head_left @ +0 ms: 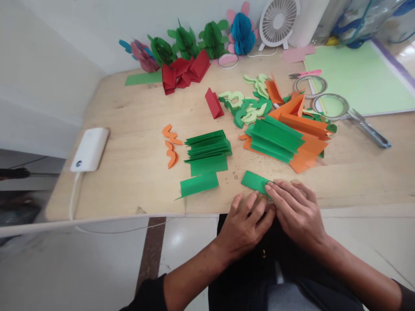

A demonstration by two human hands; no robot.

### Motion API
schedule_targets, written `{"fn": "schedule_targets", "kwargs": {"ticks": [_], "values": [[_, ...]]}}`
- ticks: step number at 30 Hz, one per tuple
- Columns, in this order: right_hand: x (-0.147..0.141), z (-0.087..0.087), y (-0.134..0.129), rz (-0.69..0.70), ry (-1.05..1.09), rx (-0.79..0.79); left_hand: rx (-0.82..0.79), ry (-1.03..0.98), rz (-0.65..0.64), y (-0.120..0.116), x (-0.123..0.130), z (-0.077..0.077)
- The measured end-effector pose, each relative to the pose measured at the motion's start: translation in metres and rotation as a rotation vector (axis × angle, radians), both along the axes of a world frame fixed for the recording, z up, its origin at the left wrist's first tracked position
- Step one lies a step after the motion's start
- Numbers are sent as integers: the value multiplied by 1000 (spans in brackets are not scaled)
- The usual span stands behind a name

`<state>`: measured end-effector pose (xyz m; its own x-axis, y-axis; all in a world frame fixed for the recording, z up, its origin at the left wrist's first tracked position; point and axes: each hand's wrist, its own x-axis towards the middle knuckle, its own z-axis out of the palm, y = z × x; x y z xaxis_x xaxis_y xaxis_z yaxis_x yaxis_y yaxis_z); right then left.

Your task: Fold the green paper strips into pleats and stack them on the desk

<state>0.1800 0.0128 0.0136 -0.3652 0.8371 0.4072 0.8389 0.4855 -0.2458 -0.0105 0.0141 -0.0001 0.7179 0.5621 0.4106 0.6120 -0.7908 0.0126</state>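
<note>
A folded green paper strip [254, 181] lies near the table's front edge. Curled over its near side are the fingertips of my left hand [244, 222]; the thumb is hidden. My right hand [298, 209] rests on the right end of the same strip, fingers stretched out and pressed flat, covering that end. To the left stand a single folded green paper [198, 185] and a stack of accordion-folded green papers [209, 149]. Beyond my right hand, more green folded papers [275, 138] lie over orange folded papers [306, 151].
Wavy green cutouts [249, 110], orange cutouts [171, 151], red folded papers [184, 71] and tape rolls [330, 106] are spread over the table. Scissors [371, 129] lie at right, a white power bank [90, 149] at left. Paper figures and a fan [279, 21] line the wall.
</note>
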Motion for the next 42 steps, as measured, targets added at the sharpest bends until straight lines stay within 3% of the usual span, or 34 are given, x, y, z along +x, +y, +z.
{"fn": "schedule_targets", "kwargs": {"ticks": [25, 42], "values": [[0, 0, 1, 18, 21, 18, -54, 106, -18, 19, -22, 9], [-1, -2, 0, 5, 30, 37, -131, 66, 164, 34, -31, 12]]}}
